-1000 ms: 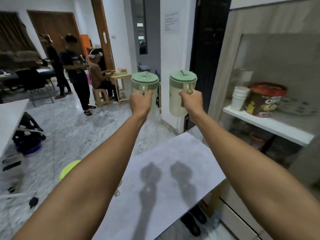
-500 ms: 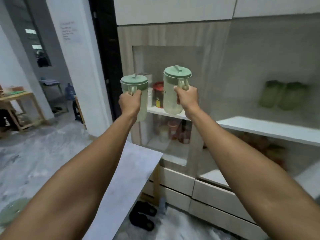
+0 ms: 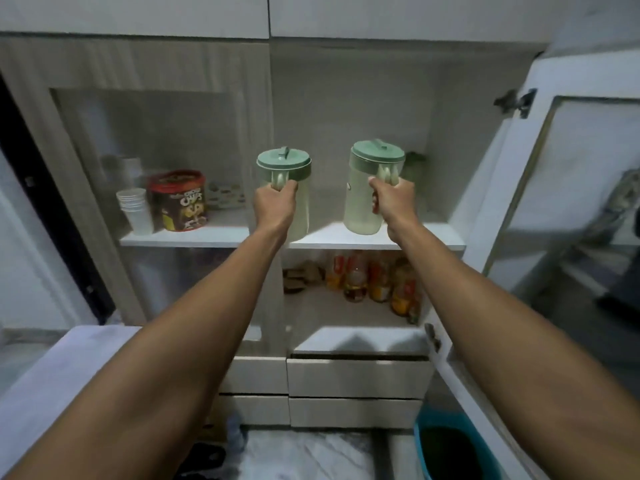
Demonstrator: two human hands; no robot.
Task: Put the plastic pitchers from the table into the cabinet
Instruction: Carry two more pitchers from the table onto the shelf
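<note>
While each fist grips one handle, left hand (image 3: pixel 275 206) and right hand (image 3: pixel 393 202) hold two green-lidded pitchers (image 3: pixel 372 188) before the cabinet shelf (image 3: pixel 214 235).

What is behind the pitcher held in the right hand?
A greenish object shows just past the right pitcher, farther back. The pitcher and right hand cover most of it.

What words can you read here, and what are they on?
"CHIPS": on the red-lidded tub.
Smaller print above and below it: too blurred to read.
Labels on the bottles: too blurred to read.
No words show on the left pitcher or the right pitcher.
</note>
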